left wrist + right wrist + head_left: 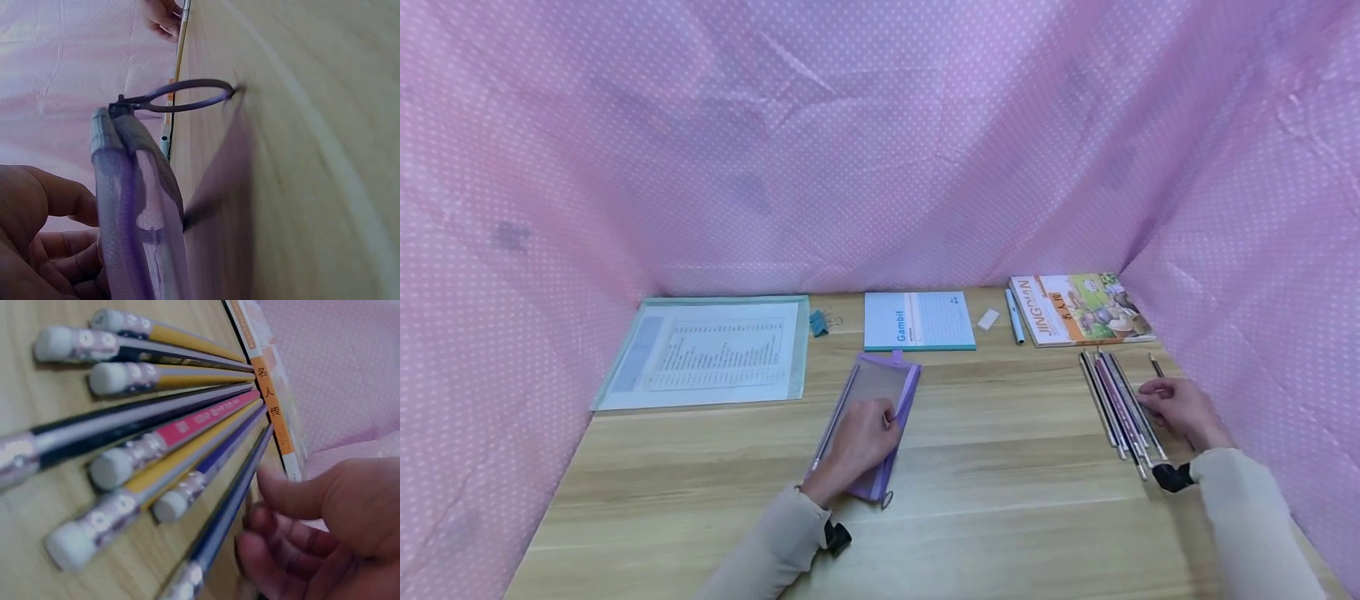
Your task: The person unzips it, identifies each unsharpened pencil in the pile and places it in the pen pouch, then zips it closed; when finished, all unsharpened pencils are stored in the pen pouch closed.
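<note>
My left hand (861, 433) is over a purple see-through pencil case (872, 379), its curled fingers gripping the zipped edge. In the left wrist view, this edge stands raised off the table, with a ring (200, 94) on its zip end. One pencil (835, 421) shows along the case's left side. At the right, my right hand (1183, 412) rests beside a row of pencils (1120, 404) with white erasers. Its loosely bent thumb and fingers are close to a dark blue pencil (219, 515). Another pencil tip (1155, 364) pokes out beyond this hand; the rest is hidden.
Along the back lie a file sleeve (722, 350) with a printed sheet, teal binder clips (820, 323), a Gambit notebook (925, 321), a white eraser (988, 319), a light blue pen (1014, 317) and a picture-covered book (1082, 308). Pink dotted cloth (880, 150) surrounds the wooden table.
</note>
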The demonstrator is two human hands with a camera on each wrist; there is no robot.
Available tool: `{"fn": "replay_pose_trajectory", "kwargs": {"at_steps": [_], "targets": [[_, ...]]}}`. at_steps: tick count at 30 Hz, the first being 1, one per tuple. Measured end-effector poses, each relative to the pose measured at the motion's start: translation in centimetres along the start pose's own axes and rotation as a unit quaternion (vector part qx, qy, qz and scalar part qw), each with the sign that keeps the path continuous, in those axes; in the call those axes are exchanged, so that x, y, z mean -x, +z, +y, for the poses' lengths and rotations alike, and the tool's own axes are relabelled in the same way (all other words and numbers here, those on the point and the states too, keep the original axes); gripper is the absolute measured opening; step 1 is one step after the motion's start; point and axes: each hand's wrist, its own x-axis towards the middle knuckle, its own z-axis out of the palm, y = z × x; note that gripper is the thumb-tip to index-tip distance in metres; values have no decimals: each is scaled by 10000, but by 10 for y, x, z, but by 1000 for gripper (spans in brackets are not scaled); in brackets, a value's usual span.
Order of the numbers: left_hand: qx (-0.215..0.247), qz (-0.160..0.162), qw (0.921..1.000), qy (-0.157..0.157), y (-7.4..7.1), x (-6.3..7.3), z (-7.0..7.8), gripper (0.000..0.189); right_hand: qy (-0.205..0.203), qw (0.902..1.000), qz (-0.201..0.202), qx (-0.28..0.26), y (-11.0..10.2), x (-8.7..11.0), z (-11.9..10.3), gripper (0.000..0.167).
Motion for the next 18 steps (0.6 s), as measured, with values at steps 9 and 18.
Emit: {"fn": "replay_pose_trajectory", "kwargs": {"at_steps": [9,18], "targets": [[-72,62,10000,16,-1,0,0,5,-333,9903,38,1350,-10,1,-4,45],[-109,116,9999,34,1,0,0,4,-466,9881,150,1456,-11,-6,-3,30]]}}
